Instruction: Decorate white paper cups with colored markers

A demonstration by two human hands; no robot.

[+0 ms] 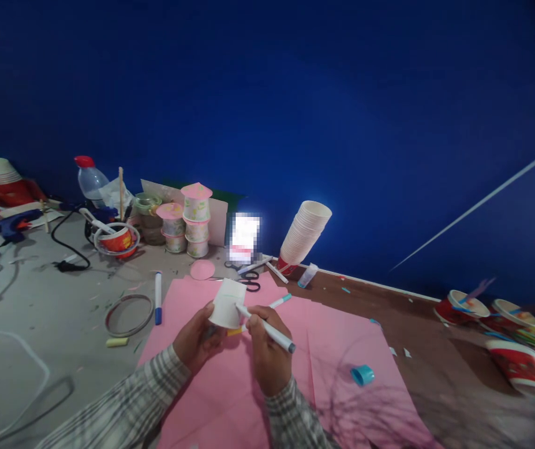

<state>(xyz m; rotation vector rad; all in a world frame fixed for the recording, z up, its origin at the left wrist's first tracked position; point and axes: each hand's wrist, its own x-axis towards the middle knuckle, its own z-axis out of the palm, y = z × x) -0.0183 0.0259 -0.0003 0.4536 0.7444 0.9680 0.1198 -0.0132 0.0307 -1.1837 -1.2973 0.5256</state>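
A small white paper cup is tipped upside down in my left hand, its wide rim towards me. Faint green marks run across the cup's side. My right hand grips a white marker with a dark end, its tip at the cup's side. Both hands are above pink paper sheets. A marker with a teal end and a yellow-ended one lie partly hidden behind my hands. Black-handled scissors rest beyond the cup.
Behind stand decorated cup towers and a leaning stack of paper cups. A blue-capped marker and a tape roll lie left. A teal cap sits right. Glue guns with cables are far left; a blue wall rises behind.
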